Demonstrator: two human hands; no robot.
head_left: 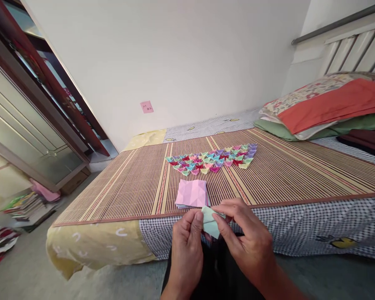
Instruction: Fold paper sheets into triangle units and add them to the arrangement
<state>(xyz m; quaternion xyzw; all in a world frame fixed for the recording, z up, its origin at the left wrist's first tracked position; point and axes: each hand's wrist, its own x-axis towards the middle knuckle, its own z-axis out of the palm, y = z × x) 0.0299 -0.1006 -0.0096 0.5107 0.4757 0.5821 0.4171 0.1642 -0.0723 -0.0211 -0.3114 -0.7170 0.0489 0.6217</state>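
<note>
A small pale green folded paper (210,223) is held up in front of the bed's near edge. My left hand (187,246) pinches its left corner between thumb and fingers. On the other side, my right hand (245,233) grips the paper's upper right part with thumb and fingers. Just beyond my hands, a stack of square paper sheets (191,193), pink with a triangle pattern on top, lies on the striped mat (137,183). Farther back stand several rows of small folded paper pieces (214,168) in many colours.
Pillows with a red and floral cover (334,104) lie at the bed's right end, beside dark folded cloth (365,139). A pink note (146,106) is on the wall. Stacked books (26,207) sit at the lower left, near a glass-panelled door (31,125).
</note>
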